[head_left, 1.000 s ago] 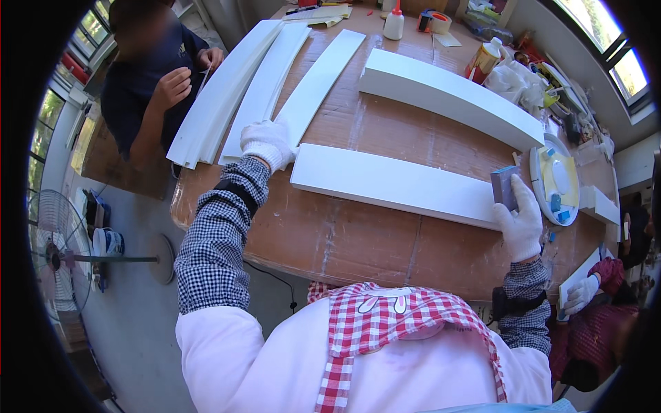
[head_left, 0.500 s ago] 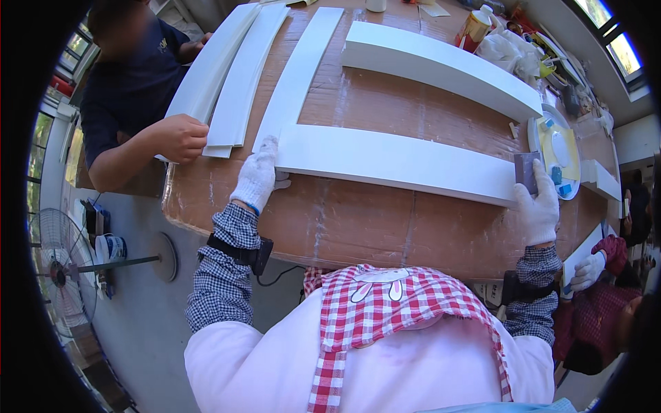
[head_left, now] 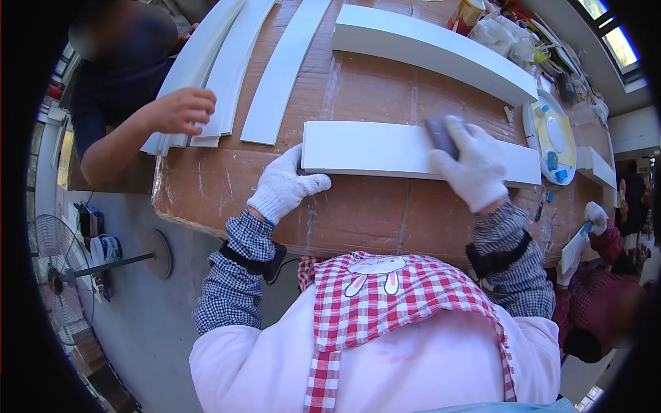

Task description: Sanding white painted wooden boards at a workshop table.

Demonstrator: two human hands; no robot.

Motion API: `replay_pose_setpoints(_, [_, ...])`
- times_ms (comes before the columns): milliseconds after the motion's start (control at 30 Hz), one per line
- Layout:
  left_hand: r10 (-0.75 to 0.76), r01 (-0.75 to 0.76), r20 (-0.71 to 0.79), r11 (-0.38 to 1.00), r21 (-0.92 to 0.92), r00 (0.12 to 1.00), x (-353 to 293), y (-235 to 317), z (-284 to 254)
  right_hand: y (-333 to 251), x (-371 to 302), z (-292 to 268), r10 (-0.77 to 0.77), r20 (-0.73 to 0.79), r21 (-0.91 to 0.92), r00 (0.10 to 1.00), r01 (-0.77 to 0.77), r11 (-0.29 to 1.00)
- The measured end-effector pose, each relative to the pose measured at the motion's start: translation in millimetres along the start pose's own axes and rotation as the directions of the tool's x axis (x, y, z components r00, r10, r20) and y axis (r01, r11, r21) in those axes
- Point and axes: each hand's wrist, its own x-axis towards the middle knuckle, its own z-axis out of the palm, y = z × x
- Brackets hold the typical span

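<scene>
A brown-covered table bears white strips, cut off at eleven o'clock, and a white board at one o'clock. The left hand, half-open, touches its nine-o'clock end, fingers partly hidden; the blurred right hand grips a dark block.

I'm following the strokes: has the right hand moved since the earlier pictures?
Yes: the right hand has moved left along the nearest white board, away from the oval tray.
</scene>
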Motion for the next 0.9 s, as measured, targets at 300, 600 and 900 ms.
replay_pose_setpoints(300, [0.082,-0.081,-0.077,0.997,0.019,0.994,10.2,-18.5,1.7,-113.3,51.4,14.5,-0.703,0.237,0.310,0.670,0.634,0.708])
replay_pose_setpoints(600, [0.378,-0.350,-0.010,0.867,0.354,0.926,35.3,-28.2,-20.5,-119.4,68.6,23.8,-0.479,0.204,0.185,0.854,0.447,0.875])
replay_pose_setpoints(900, [0.364,-0.372,-0.104,0.926,-0.072,0.926,49.7,-71.3,-7.0,-137.5,51.7,13.3,-0.609,0.226,0.313,0.760,0.535,0.785])
